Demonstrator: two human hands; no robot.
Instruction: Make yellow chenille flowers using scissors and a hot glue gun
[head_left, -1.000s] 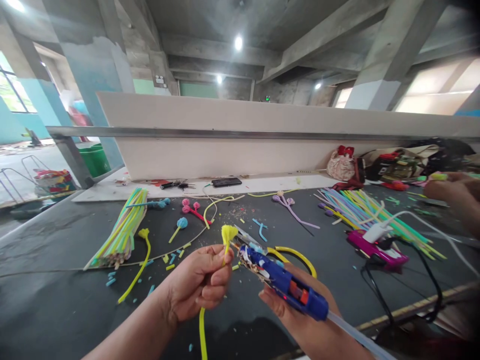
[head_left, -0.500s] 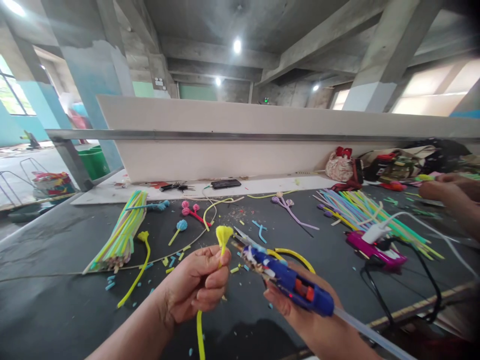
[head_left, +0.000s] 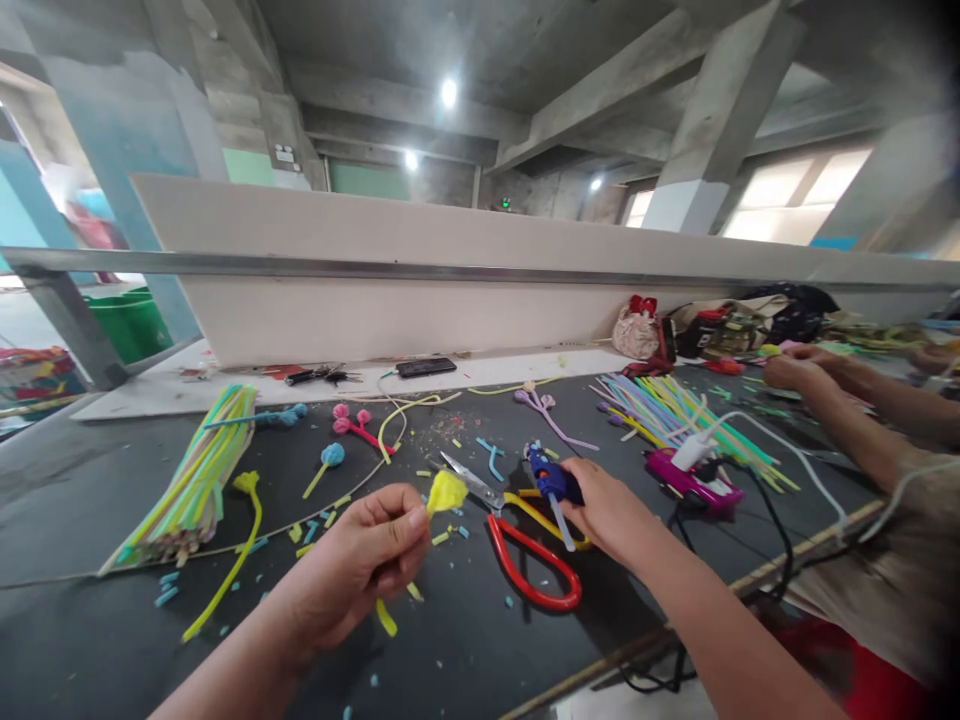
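My left hand (head_left: 375, 560) pinches a yellow pipe-cleaner flower (head_left: 447, 491) by its stem, just under the flared head. My right hand (head_left: 604, 505) is wrapped round a blue hot glue gun (head_left: 546, 472), low over the table, with a clear glue stick (head_left: 561, 522) sticking out of its back end. Between the hands lie scissors (head_left: 534, 597) with one red and one yellow handle, their blades pointing away to the left. Another yellow pipe-cleaner flower (head_left: 251, 520) rests left of my left hand.
A bundle of pastel pipe cleaners (head_left: 196, 465) lies at left, another bundle (head_left: 697, 420) at right. A magenta power strip (head_left: 690, 485) with cables sits near the right edge. Pink flowers (head_left: 352, 420), a blue pompom (head_left: 331, 455) and a phone (head_left: 426, 368) lie behind. A co-worker's hands (head_left: 802, 370) are at right.
My right hand has carried the glue gun away from the flower, to the right and down to the table, uncovering the scissors. My left hand still holds the flower, now tilted. The view has turned right.
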